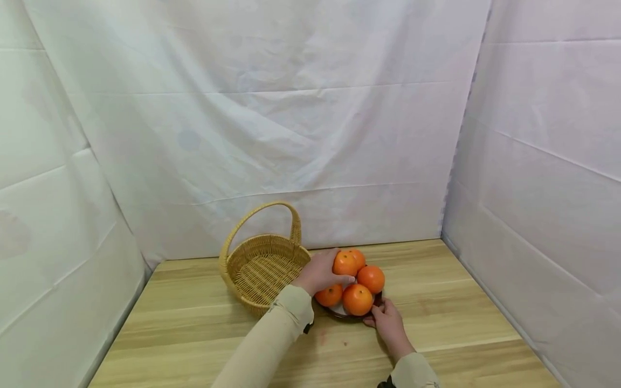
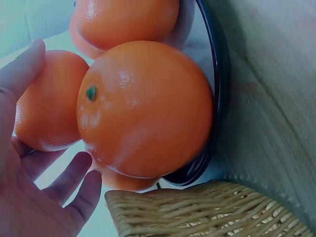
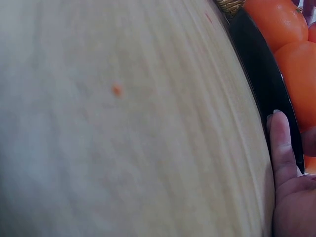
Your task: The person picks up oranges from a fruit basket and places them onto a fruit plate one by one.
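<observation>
Several oranges lie on a round plate (image 3: 261, 74) with a dark outside and a pale inside. My left hand (image 1: 322, 272) reaches over the plate's left side and holds an orange (image 1: 345, 263) near the back, thumb on one side and fingers on the other. In the left wrist view, the thumb and fingers of the left hand (image 2: 34, 192) stand around that orange (image 2: 52, 101), and a bigger-looking orange (image 2: 145, 108) with a green stem spot sits beside it. At the plate's front right, my right hand (image 1: 390, 326) pinches the rim, one finger (image 3: 281, 143) along the dark outer wall.
A woven basket (image 1: 237, 285) with a tall arched handle (image 1: 262, 207) stands left of the plate, close to it. Both are on a wood-grain table (image 1: 184, 323). White cloth (image 1: 291, 134) hangs behind and on both sides.
</observation>
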Available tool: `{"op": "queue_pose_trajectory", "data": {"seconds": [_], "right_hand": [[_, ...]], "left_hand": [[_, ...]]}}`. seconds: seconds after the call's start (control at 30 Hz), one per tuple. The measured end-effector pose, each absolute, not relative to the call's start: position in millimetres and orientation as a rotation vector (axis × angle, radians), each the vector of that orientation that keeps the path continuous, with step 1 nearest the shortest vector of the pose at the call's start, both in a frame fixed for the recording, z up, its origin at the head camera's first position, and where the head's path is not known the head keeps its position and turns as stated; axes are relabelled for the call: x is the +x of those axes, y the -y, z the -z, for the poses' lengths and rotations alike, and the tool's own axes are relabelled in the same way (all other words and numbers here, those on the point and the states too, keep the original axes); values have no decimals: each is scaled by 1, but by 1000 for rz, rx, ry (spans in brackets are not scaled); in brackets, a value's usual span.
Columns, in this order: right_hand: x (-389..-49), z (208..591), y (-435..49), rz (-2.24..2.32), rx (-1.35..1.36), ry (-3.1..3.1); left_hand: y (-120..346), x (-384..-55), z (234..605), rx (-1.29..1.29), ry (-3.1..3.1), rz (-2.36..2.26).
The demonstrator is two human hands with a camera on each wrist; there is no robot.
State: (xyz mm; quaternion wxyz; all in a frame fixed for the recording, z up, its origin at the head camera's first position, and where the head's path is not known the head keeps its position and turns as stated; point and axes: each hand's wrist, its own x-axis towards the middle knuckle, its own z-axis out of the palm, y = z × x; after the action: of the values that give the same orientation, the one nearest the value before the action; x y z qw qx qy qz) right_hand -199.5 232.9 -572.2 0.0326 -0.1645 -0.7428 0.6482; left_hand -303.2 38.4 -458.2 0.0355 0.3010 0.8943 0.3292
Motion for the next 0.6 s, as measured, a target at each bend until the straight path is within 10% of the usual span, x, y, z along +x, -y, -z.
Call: {"op": "queue_pose_trajectory", "data": {"seconds": [0.6], "right_hand": [[-201,570,-232,-1985,-525,2304]], "left_hand": [[-49,-303,468,926,-2811,-920]]}}
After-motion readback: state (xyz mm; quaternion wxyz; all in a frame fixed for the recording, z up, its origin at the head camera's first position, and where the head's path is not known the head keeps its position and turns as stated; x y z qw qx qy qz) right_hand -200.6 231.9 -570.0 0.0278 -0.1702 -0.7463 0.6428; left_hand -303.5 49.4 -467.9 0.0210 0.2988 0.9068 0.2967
